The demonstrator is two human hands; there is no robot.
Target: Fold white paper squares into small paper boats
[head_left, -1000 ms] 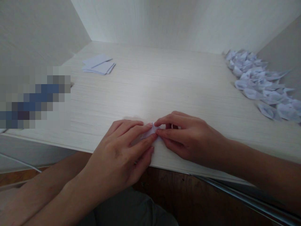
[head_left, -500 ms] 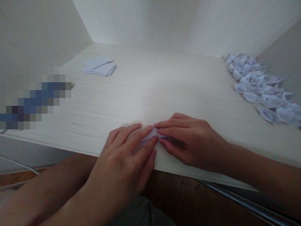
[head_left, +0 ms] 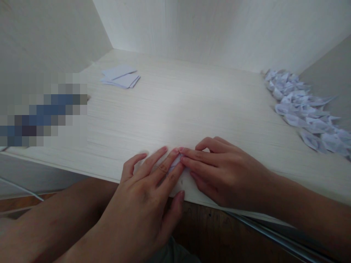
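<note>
A small folded piece of white paper [head_left: 174, 167] lies near the table's front edge, mostly covered by fingers. My left hand [head_left: 149, 188] rests over it with fingers spread, the index and middle fingertips pressing the paper down. Its thumb sticks out past the table edge, apart from the paper. From the right, my right hand [head_left: 222, 168] meets it with index and middle fingers together, their tips on the paper's upper corner. The right thumb sits beneath the fingers, partly hidden, and I cannot see how it touches the paper.
Flat white paper pieces [head_left: 120, 77] lie loosely stacked at the back left. Along the right side stretches a heap of folded paper pieces [head_left: 304, 106]. A blurred-out blue item [head_left: 51, 115] is at the left. White panels enclose the table [head_left: 153, 109].
The right index and middle fingers have come together over the paper, covering its right part. My left thumb has moved down, away from the paper. The view has shifted slightly.
</note>
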